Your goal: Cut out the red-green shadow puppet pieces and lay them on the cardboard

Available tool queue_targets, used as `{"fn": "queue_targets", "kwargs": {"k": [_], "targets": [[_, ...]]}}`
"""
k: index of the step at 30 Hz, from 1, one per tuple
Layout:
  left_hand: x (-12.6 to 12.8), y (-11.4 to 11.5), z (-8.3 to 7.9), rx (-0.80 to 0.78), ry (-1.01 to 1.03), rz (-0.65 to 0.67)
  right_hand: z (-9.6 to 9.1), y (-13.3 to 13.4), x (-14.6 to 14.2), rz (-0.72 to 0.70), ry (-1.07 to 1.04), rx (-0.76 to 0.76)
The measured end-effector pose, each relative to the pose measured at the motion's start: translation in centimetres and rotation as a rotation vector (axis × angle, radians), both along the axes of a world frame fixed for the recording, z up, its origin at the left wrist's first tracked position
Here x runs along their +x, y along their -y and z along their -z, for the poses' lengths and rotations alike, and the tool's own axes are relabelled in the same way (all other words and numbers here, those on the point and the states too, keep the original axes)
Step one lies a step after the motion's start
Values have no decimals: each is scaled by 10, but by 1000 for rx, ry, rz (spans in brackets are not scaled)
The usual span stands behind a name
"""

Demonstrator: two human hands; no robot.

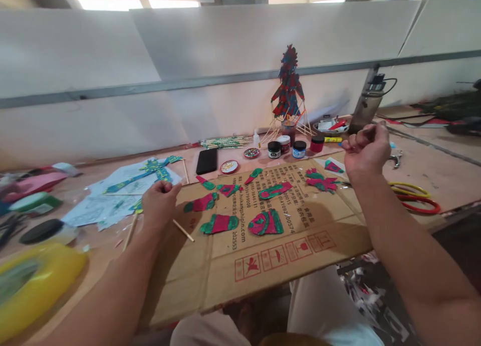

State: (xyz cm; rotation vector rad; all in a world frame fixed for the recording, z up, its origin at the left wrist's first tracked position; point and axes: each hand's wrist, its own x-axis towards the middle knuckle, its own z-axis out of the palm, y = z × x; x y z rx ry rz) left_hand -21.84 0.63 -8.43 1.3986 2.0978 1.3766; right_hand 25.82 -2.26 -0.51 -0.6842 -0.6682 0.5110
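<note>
My left hand [160, 203] is at the cardboard's left side, its fingers curled closed; what they hold, if anything, is hidden. A thin wooden stick [184, 230] lies just right of that wrist, and another stick [130, 231] shows on its left. Raised above the right side of the cardboard, my right hand [366, 150] has its fingers bent together, with nothing I can make out in them. Several red and green painted cutouts, among them a domed piece [266, 222] and a spiky piece [321, 180], lie flat on the cardboard sheet [285, 263].
Behind the cardboard are a black phone [207, 161], paint jars [299, 149], a small glue bottle [256, 139] and a red-blue figure on sticks [288, 82]. Scissors [417, 204] and a water bottle [368, 105] are right; yellow tape [41, 286] and a blue cutout [150, 173] are left.
</note>
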Motion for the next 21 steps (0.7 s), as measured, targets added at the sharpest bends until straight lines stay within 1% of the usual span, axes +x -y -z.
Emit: {"fn": "queue_targets", "kwargs": {"k": [2, 3, 4, 5, 6, 7, 8, 10, 13, 16, 21], "targets": [[0, 1, -2, -19, 19, -19, 11, 27, -3, -17, 178, 16], [1, 1, -3, -30, 16, -29, 20, 43, -4, -15, 295, -12], [1, 2, -4, -40, 14, -38, 30, 60, -5, 0, 462, -75], [2, 3, -5, -51, 12, -45, 41, 76, -6, 14, 676, -166], [3, 5, -5, -61, 13, -49, 52, 91, -6, -36, 931, -272], [4, 6, -6, -68, 17, -52, 63, 104, -5, -129, 1169, -357], [6, 7, -6, -74, 19, -54, 73, 114, -4, -200, 1347, -418], [8, 9, -6, -79, 13, -61, 87, 125, -2, -267, 1555, -509], [8, 8, -6, -73, 30, -72, 94, 127, -1, -251, 1650, -571], [6, 7, -7, -68, 81, -92, 94, 123, 0, -253, 1683, -563], [4, 7, -9, -80, 65, -117, 95, 124, 1, -262, 1676, -548]]}}
